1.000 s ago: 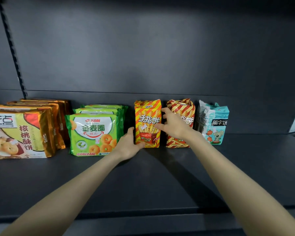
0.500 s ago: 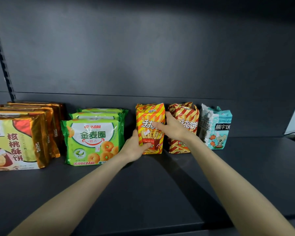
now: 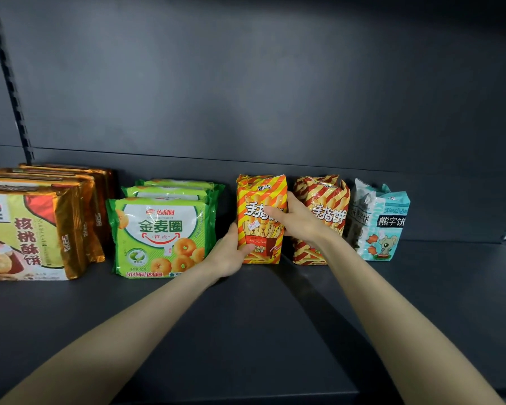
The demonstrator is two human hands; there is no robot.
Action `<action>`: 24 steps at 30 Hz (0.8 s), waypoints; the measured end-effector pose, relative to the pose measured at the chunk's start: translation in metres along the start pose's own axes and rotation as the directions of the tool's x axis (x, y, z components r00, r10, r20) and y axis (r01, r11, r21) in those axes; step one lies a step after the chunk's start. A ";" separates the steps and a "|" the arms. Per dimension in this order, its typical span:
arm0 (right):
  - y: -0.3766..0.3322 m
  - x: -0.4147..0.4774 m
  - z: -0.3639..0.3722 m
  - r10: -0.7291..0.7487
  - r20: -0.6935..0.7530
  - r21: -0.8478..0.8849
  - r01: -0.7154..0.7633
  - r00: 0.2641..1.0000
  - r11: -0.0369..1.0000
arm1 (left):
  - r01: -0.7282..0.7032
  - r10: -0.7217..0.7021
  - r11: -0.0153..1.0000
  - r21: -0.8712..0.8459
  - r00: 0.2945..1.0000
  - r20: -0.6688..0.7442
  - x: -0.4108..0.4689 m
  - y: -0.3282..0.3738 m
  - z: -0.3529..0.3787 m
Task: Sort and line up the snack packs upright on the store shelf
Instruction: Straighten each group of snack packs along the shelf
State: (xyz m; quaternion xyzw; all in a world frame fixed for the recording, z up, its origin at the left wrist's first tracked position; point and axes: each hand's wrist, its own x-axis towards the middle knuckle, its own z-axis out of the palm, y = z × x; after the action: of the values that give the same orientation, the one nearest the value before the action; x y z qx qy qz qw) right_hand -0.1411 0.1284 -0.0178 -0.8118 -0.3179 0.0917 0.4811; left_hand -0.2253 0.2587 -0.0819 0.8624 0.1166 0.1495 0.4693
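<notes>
Standing upright on the shelf (image 3: 246, 317) between green packs (image 3: 158, 235) and red striped pack (image 3: 323, 197), the yellow striped pack (image 3: 260, 197) is clasped by left hand (image 3: 228, 255) and right hand (image 3: 301, 226), fingers (image 3: 275, 214) curled round its edges; it is best aligned squarely, uncrushed.

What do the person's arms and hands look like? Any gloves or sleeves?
No gloves, no sleeves in view: the left hand and right hand are bare, and so are the left forearm and right forearm. No watch, ring or bracelet shows.
</notes>
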 end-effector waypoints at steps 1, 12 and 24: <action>0.000 0.000 0.000 0.000 -0.001 0.001 0.000 1.000 1.000 | 0.004 -0.004 1.000 -0.006 1.000 -0.001 0.000 0.000 0.000; -0.004 -0.001 0.003 -0.003 0.014 -0.047 0.004 1.000 0.999 | 0.034 -0.034 0.999 -0.035 0.999 -0.016 -0.002 -0.001 -0.001; -0.012 -0.026 -0.008 -0.067 0.019 -0.360 0.069 0.998 0.930 | 0.017 -0.010 0.988 0.154 0.999 -0.049 -0.022 0.014 -0.006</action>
State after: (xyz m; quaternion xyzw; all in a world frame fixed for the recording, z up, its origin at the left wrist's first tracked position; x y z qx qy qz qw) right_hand -0.1626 0.1109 -0.0078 -0.8745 -0.3588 0.0177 0.3260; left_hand -0.2474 0.2486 -0.0706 0.8916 0.1450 0.1575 0.3990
